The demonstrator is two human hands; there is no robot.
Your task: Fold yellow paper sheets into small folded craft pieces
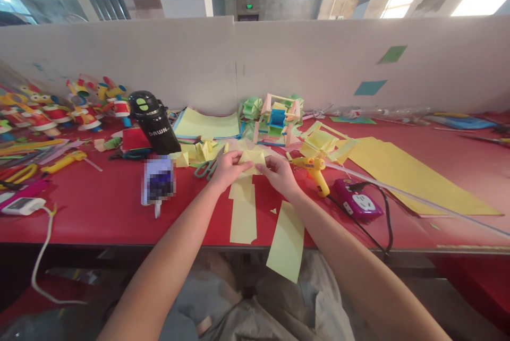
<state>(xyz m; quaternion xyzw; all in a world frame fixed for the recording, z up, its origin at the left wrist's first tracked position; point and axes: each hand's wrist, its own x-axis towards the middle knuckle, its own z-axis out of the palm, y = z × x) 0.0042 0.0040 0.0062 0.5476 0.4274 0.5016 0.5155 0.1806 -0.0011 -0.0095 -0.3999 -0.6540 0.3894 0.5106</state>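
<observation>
The red table (99,208) carries, going down in size, a big yellow sheet (414,176) toward its right edge, a black bottle (153,123), a glue gun (314,168) with its socket (356,203), and green scissors (207,168). Near the middle of the front edge I pinch a small folded yellow piece (252,159) between both hands: my left hand (227,168) closed on its left side, my right hand (279,173) on its right. Two yellow strips (243,213) lie just under them, and one hangs over the front edge and could slide off if my arm brushes it. The gun sits just beside my right hand; I judge a nudge could burn me. The fold's shape is hidden by my fingers.
</observation>
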